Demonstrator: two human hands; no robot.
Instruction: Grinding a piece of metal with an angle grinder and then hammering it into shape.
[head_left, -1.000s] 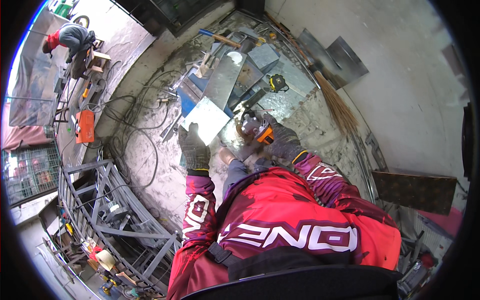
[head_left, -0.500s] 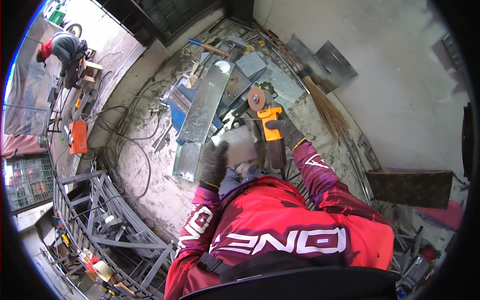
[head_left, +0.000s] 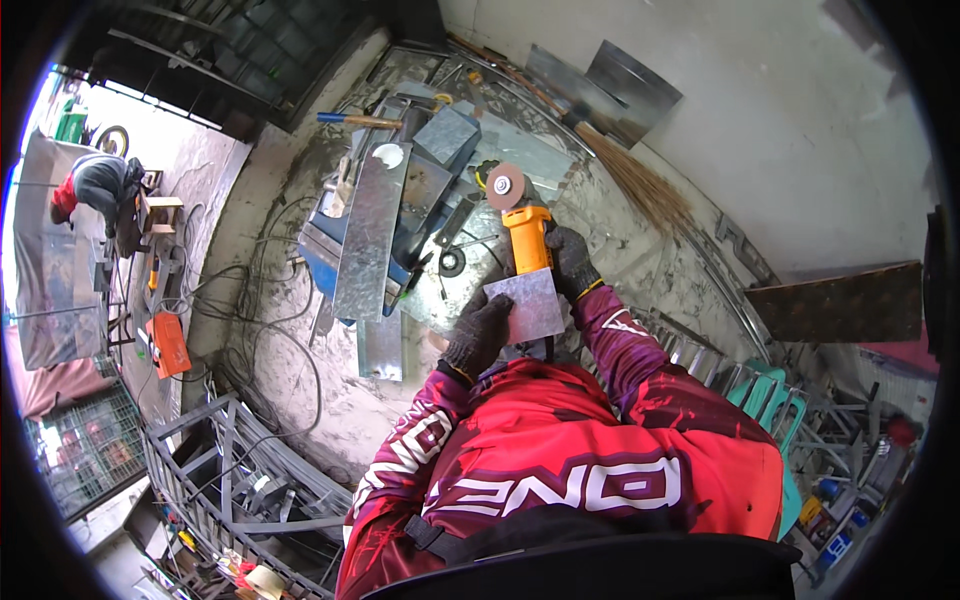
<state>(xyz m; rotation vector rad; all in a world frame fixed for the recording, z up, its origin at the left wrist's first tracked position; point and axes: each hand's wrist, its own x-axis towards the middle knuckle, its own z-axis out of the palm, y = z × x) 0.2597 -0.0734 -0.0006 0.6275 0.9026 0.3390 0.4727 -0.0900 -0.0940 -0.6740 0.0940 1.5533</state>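
Observation:
My gloved right hand (head_left: pixel 572 264) is closed around the yellow body of an angle grinder (head_left: pixel 526 238), whose round brown disc (head_left: pixel 505 186) faces up at the far end. In my gloved left hand (head_left: pixel 478 334) is a small square of sheet metal (head_left: pixel 527 306), gripped at its left edge with the thumb on top. The sheet overlaps the grinder's lower part and hides it. Beyond the hands, a long metal strip (head_left: pixel 372 230) lies across a blue metal piece (head_left: pixel 321 272). A small black ring-shaped part (head_left: pixel 452 262) rests to the left of the grinder.
A hammer (head_left: pixel 358 120) lies at the back of the metal pile. A broom (head_left: pixel 640 185) leans along the right wall. Cables (head_left: pixel 262 300) loop over the floor at left, near an orange box (head_left: pixel 168 345) and a metal frame (head_left: pixel 225 480). Another person (head_left: pixel 100 190) bends over work at far left.
My left hand has moved right, bringing the sheet metal over the grinder's lower part. The grinder stays in my right hand. The whole view has shifted, with the metal pile now further left.

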